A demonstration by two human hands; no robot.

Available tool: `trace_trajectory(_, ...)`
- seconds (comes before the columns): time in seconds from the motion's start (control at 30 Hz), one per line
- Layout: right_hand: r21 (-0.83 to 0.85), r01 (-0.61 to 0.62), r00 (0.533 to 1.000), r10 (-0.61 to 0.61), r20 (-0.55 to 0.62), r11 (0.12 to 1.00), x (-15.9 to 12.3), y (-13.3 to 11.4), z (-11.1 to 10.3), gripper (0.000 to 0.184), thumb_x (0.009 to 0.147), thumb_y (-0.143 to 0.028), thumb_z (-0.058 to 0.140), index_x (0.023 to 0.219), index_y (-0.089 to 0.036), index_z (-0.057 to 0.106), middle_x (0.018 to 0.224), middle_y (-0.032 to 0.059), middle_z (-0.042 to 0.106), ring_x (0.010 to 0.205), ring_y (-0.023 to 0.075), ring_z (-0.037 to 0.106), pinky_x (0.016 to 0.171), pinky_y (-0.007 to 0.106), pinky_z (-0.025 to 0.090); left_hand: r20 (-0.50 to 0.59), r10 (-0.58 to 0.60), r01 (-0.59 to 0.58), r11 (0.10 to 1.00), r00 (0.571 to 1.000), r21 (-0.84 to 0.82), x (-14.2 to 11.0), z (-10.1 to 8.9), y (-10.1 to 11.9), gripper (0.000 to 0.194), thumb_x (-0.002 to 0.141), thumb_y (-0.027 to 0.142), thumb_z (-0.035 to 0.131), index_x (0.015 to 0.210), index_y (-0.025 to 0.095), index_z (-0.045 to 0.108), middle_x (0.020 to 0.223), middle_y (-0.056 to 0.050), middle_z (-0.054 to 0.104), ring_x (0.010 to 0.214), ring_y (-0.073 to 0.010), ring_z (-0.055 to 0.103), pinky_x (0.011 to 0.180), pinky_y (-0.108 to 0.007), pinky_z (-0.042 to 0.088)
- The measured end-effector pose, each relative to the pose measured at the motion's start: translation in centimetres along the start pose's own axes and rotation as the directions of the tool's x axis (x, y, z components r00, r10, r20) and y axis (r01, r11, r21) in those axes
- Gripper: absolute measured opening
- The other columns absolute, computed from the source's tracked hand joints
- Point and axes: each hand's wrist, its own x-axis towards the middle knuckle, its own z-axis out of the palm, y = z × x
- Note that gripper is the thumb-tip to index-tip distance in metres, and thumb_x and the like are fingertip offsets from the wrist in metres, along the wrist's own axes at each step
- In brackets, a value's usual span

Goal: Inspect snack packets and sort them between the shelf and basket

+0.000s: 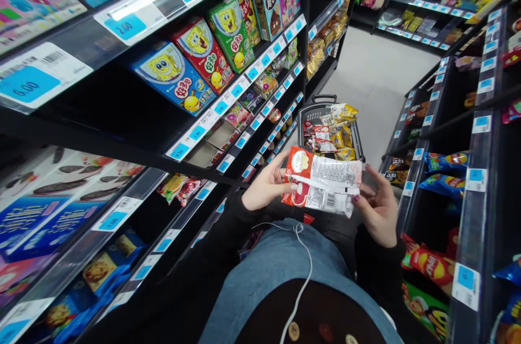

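Observation:
Between both hands is a red and white snack packet [323, 181], its printed back with text and a barcode facing up. My left hand [268, 181] pinches the red end, the thumb lying over the front. At the opposite, white end my right hand [378, 205] grips the edge between thumb and fingers; some fingertips are hidden behind it. Just beyond the packet stands a dark shopping basket [308, 116] on the floor, holding several yellow packets [344, 129] and red and white packets [319, 138].
On the left, shelves [195, 140] hold boxed snacks, among them a blue cartoon box [175, 78]. A right-hand rack [480, 170] carries bagged snacks, including a red bag [431, 265]. The grey tiled floor [366, 67] runs between them towards more shelves [427, 5].

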Motion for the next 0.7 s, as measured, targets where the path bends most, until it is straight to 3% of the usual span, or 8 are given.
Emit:
trace_trajectory(0.1,-0.180,0.119,0.992,-0.125,-0.025,0.977,-0.1,0.3,-0.2,0.025,0.073,-0.028,0.065,0.097,-0.024,0.064,0.090,0.0053,0.069,0.078,0.0192,0.064,0.064,0.031,0.052,0.005,0.060,-0.061,0.994,0.998,0.091,-0.1,0.4,0.1,0.103,0.054,0.025,0.079,0.140,0.027,0.021,0.099,-0.008,0.066,0.078,-0.0220,0.066,0.073,-0.034,0.052)
trace_trajectory(0.2,-0.303,0.214,0.970,-0.239,-0.047,0.929,-0.1,0.5,0.0,0.009,0.076,-0.027,0.061,0.082,-0.023,0.067,0.077,0.0034,0.068,0.071,0.0179,0.063,0.062,0.030,0.051,-0.014,0.149,-0.143,0.968,0.989,0.206,0.0,0.7,-0.2,0.103,0.052,0.028,0.080,0.138,0.028,0.024,0.105,-0.010,0.063,0.085,-0.0240,0.064,0.076,-0.036,0.050)
trace_trajectory(0.33,-0.324,0.271,0.953,-0.301,-0.046,0.906,0.0,0.7,0.6,0.009,0.080,-0.026,0.056,0.076,-0.023,0.064,0.072,0.0019,0.065,0.069,0.0159,0.060,0.062,0.029,0.047,0.008,0.410,-0.368,0.809,0.912,0.458,0.3,0.6,-0.9,0.068,0.052,0.024,0.080,0.115,0.024,0.056,0.108,-0.008,0.060,0.094,-0.0218,0.058,0.083,-0.033,0.046)
trace_trajectory(0.47,-0.307,0.261,0.953,-0.295,-0.067,0.915,0.0,0.7,1.2,0.010,0.083,-0.026,0.051,0.077,-0.022,0.058,0.073,0.0010,0.060,0.068,0.0144,0.057,0.062,0.028,0.043,0.122,0.530,-0.467,0.585,0.839,0.663,0.2,0.6,-1.2,0.016,0.064,0.026,0.073,0.079,0.021,0.071,0.094,-0.006,0.062,0.085,-0.0175,0.057,0.080,-0.030,0.045)
trace_trajectory(0.57,-0.301,0.254,0.954,-0.289,-0.075,0.919,-0.1,0.7,1.7,0.011,0.083,-0.029,0.050,0.076,-0.022,0.055,0.074,0.0010,0.058,0.068,0.0145,0.056,0.063,0.028,0.042,0.107,0.597,-0.471,0.497,0.795,0.729,0.0,1.0,-1.2,0.008,0.068,0.028,0.069,0.070,0.020,0.071,0.089,-0.005,0.060,0.078,-0.0159,0.055,0.074,-0.028,0.045)
trace_trajectory(0.7,-0.325,0.298,0.929,-0.352,-0.119,0.897,-0.4,0.8,2.7,0.011,0.084,-0.028,0.048,0.076,-0.022,0.054,0.074,0.0010,0.056,0.069,0.0150,0.055,0.066,0.029,0.042,0.058,0.606,-0.395,0.441,0.793,0.806,0.0,1.4,-1.2,0.014,0.076,0.028,0.061,0.069,0.017,0.065,0.080,-0.004,0.053,0.074,-0.0150,0.050,0.070,-0.027,0.043)
